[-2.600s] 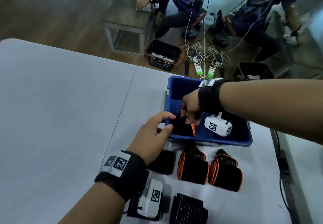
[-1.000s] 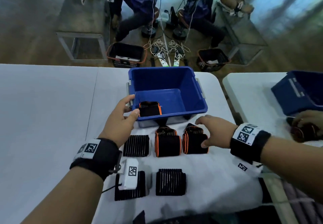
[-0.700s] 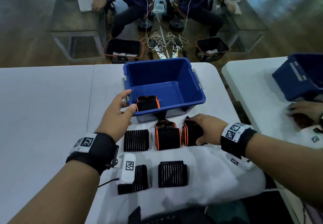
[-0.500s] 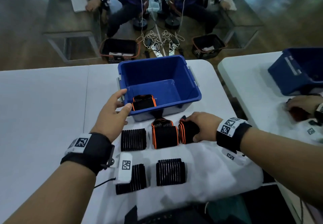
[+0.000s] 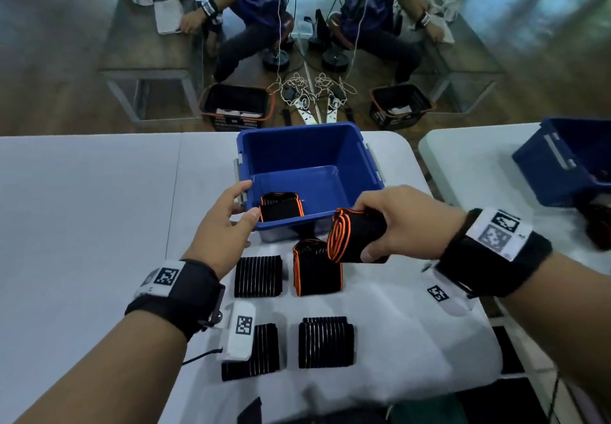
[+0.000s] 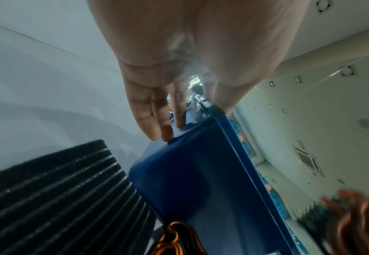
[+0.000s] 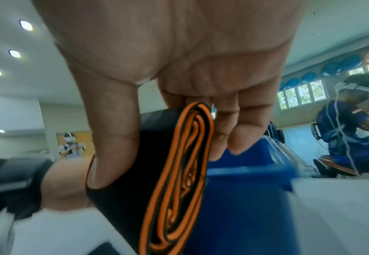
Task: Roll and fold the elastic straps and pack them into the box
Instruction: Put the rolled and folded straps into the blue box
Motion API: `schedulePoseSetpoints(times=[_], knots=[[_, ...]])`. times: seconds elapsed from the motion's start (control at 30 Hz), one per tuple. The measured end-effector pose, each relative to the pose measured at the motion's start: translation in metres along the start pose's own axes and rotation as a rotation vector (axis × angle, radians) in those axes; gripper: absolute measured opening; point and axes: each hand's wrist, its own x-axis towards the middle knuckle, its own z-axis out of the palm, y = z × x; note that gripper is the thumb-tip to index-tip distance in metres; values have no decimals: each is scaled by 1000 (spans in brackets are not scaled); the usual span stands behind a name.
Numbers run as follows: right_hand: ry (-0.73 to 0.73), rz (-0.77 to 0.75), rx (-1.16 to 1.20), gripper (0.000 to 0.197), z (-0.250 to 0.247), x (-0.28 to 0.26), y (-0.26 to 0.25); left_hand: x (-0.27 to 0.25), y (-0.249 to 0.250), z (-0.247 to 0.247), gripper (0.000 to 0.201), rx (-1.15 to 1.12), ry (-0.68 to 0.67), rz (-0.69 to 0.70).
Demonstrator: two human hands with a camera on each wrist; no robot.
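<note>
White table [image 5: 82,225] bears blue box [image 5: 360,172], five rolled straps [image 5: 325,341]

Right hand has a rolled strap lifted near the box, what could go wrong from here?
1. The right hand grips the orange-edged rolled strap only around its middle; the coil end is free and may unroll on release.
2. The strap already in the box sits in the blue box's near-left corner; dropping there could stack or knock it.
3. The left hand only touches the box corner, so it might slide.

No legible text; only coded wristband [image 5: 499,234] markers.
</note>
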Motion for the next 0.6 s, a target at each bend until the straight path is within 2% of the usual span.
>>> schedulePoseSetpoints(times=[0.13,0.23,0.43,0.6], knots=[[156,-103,-77,51,-40,30,-32,-1,-1,0,43,-15,1,4],[179,-116,-172,47,-47,82,-44,-2,-2,0,44,-29,3,4],[40,-84,-408,29,-34,177,-68,-2,-4,1,44,-52,5,3],[-120,-39,-558,36,-19,232,-84,-2,-4,-1,46,-66,0,26]])
